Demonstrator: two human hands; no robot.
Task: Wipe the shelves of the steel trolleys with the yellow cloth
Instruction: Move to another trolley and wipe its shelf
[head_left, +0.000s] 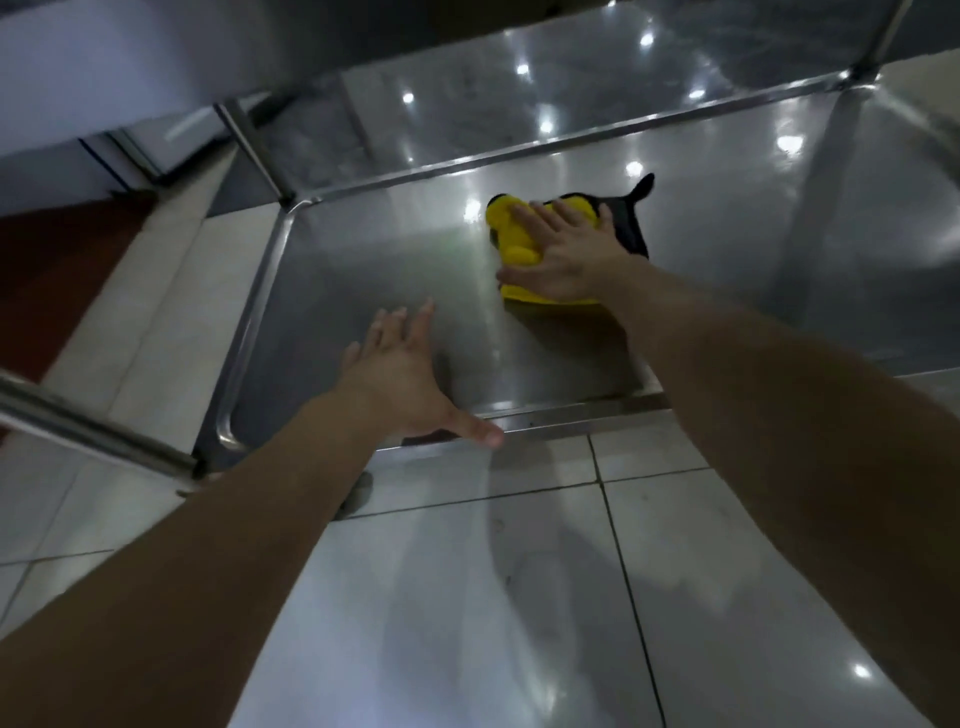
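Pressing the yellow cloth flat on the steel shelf, right hand spread.

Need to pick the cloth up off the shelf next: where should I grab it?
Pinch the bunched yellow fold at the cloth's far-left end, coming from above. It stands proud of the shelf, while the right hand lies flat over the rest.

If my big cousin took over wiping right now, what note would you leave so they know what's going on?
Right hand: spread flat, pressing the yellow cloth onto the low steel shelf.
Left hand: open, holding nothing, spread at the shelf's near edge with the thumb on the rim.
Cloth: mid-shelf, bunched, a dark part showing behind it.
Done: cannot tell how much is wiped.
Left: keep wiping this shelf, then the others.
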